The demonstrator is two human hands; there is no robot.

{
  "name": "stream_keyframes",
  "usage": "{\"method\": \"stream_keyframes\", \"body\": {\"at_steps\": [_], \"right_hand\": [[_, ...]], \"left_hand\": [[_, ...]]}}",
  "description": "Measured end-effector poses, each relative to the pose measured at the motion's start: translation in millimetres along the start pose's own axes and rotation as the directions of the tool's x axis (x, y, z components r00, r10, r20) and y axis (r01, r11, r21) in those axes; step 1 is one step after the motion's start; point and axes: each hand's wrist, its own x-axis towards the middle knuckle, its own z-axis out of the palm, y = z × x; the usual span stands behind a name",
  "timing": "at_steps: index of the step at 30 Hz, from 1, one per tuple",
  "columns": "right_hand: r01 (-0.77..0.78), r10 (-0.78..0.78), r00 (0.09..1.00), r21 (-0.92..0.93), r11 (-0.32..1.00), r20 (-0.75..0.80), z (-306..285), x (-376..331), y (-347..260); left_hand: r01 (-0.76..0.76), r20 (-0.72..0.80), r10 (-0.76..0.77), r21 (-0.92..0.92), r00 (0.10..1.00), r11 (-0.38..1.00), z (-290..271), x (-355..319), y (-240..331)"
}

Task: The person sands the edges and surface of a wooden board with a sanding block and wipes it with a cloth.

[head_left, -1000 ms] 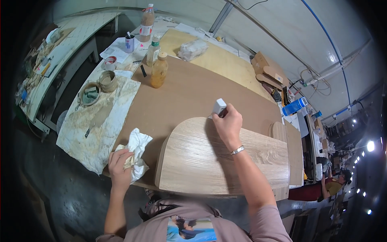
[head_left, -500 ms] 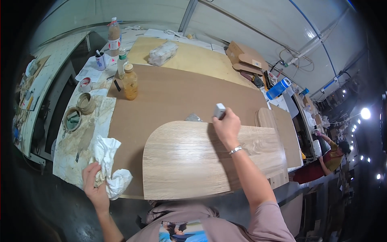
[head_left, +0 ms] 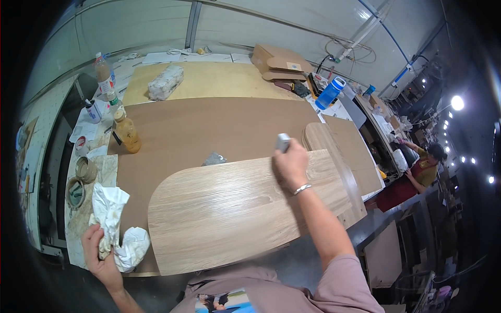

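Note:
In front of me lies a wood-grain board (head_left: 224, 214) with a rounded far-left corner. My right hand (head_left: 293, 163) is over its far edge, right of the middle, closed around a small pale grey block (head_left: 283, 141). The block's lower part is hidden by the fingers. At the near left, my left hand (head_left: 100, 261) grips a crumpled white rag (head_left: 110, 206) with yellowish stains, beside the board's left end. A small clear plastic bag (head_left: 214, 158) rests just beyond the board's far edge.
Similar rounded boards (head_left: 326, 136) are stacked at the right. Left stand an amber bottle (head_left: 127, 134), a tall bottle (head_left: 103, 75) and a tape roll (head_left: 86, 169). Farther back are a wrapped bundle (head_left: 166, 82), a cardboard box (head_left: 282, 60) and a blue bottle (head_left: 330, 94). Another person (head_left: 420, 172) works at right.
My right hand with the block has moved right along the board's far edge. The view has swung right, so the table things appear farther left. My left hand still holds the rag.

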Motion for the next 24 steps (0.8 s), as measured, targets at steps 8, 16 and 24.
{"method": "stream_keyframes", "body": {"at_steps": [8,16,24], "right_hand": [[0.03,-0.034,0.997,0.075,0.997,0.062,-8,7,12],[-0.118,0.118,0.991,0.006,0.993,-0.061,-37,67,129],[-0.312,0.394,0.878,0.299,0.902,-0.273,-46,99,217]], "left_hand": [[-0.291,0.339,0.304,-0.091,0.89,0.952,62,55,81],[-0.557,0.633,0.388,0.083,0.67,0.826,164,47,76],[-0.523,0.693,0.313,0.109,0.649,0.845,177,53,84]]}}
